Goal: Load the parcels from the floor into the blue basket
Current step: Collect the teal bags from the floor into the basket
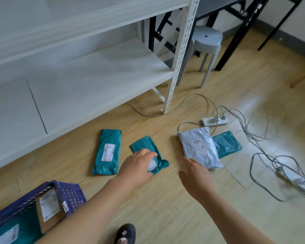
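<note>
White shelf unit (88, 71) fills upper left; blue basket (67, 194) lower left, cardboard parcel (49, 210) inside; grey parcel (200, 147) centre right on floor, overlapping teal parcel (227, 143); long teal parcel (107, 152) centre; left hand (136, 167) fingers curled onto small teal parcel (148, 150); right hand (195, 176) spread, just beside grey parcel.

Four parcels (107, 152) in a row on floor (165, 208), basket (67, 194) near-left, shelf (77, 81) behind.
</note>
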### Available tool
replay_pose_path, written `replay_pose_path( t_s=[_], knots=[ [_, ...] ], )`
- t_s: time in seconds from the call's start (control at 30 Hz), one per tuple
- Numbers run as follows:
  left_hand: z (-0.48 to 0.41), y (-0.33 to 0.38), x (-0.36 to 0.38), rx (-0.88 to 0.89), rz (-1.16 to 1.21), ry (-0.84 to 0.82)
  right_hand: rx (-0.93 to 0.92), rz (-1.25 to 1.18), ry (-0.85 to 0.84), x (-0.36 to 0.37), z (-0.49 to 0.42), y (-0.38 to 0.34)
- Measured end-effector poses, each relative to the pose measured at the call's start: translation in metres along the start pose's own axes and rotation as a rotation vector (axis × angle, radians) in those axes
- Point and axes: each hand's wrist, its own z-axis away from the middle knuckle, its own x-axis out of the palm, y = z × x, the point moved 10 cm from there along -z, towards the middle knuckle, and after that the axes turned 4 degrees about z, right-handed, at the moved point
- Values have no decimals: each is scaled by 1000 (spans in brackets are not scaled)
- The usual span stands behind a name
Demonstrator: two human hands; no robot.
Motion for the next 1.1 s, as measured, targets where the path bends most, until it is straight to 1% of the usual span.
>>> replay_pose_path(
  t_s=[0.23,0.43,0.6,0.83,0.97,1.1],
  knots=[
    [-67,61,-1,56,-12,-50,67,8,-25,-44,-37,61],
    [-159,110,-10,78,4,-66,113,-37,-59,-81,-106,122],
    [-235,146,9,87,-18,-140,139,-49,-72,-105,-163,174],
    [-323,200,55,106,-35,-199,239,-85,-122,-103,-228,276],
    [-368,224,78,62,-22,-221,235,-51,-173,-100,-266,331],
    [-419,248,95,-6,8,-176,186,16,-219,-102,-312,381]
  ],
)
